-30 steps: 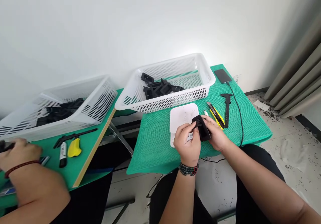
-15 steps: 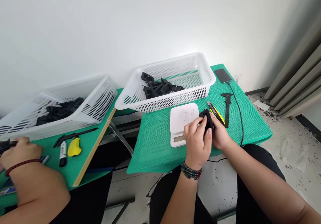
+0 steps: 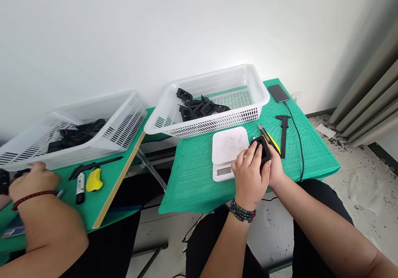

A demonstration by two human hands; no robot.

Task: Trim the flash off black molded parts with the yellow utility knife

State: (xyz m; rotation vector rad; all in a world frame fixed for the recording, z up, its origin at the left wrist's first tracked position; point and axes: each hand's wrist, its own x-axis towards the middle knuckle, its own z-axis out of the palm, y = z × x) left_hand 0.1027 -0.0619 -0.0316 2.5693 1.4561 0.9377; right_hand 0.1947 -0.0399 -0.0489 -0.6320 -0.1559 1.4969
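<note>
Both of my hands are closed on one black frame-like plastic piece (image 3: 265,150), beside the white digital scale (image 3: 229,145). My left hand (image 3: 251,172) lies over its near left side, with fingers bent across the top. On the far right side, my right hand (image 3: 275,168) grips the piece, its fingers mostly hidden behind it. A yellow utility knife (image 3: 273,142) lies right behind my right hand, and a black caliper (image 3: 283,135) is a little farther right. The scale's plate carries small dark specks; its display is too small to read.
A white basket (image 3: 214,124) with several black pieces (image 3: 203,108) stands behind the scale. A dark phone-like device (image 3: 277,93) with a cable lies at the back right. At left, a co-worker's hand (image 3: 34,182) works near another basket (image 3: 121,135), a marker (image 3: 80,188) and a yellow object (image 3: 94,180).
The black piece has turned in my hands, and its open frame now faces up more. My left fingers have shifted across it. The co-worker's hand has moved slightly.
</note>
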